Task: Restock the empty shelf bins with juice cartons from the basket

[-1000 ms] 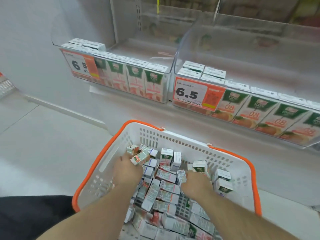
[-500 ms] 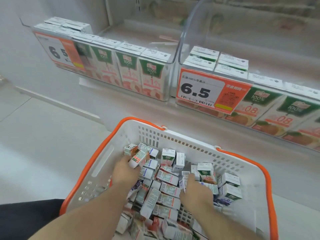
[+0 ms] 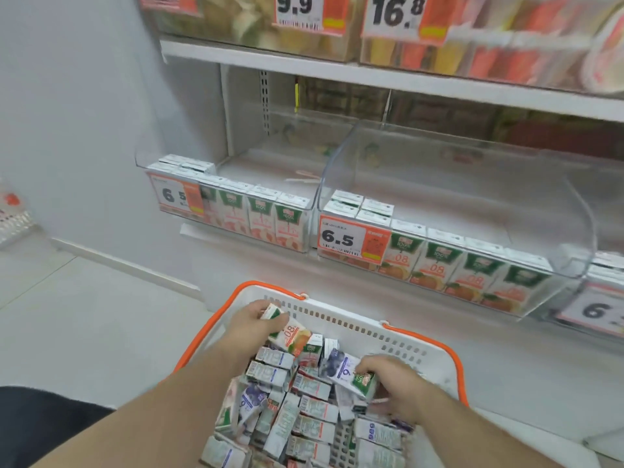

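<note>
Head view: left hand (image 3: 251, 320) fingers gripping an orange juice carton (image 3: 289, 334), right hand (image 3: 396, 383) fingers gripping a blueberry juice carton (image 3: 347, 371), both over the basket (image 3: 422, 346).

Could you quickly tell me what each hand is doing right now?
Left hand: grips an orange carton.
Right hand: grips a blue carton.

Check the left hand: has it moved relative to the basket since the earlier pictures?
Yes. The left hand, holding a carton, has risen toward the basket far rim.
</note>
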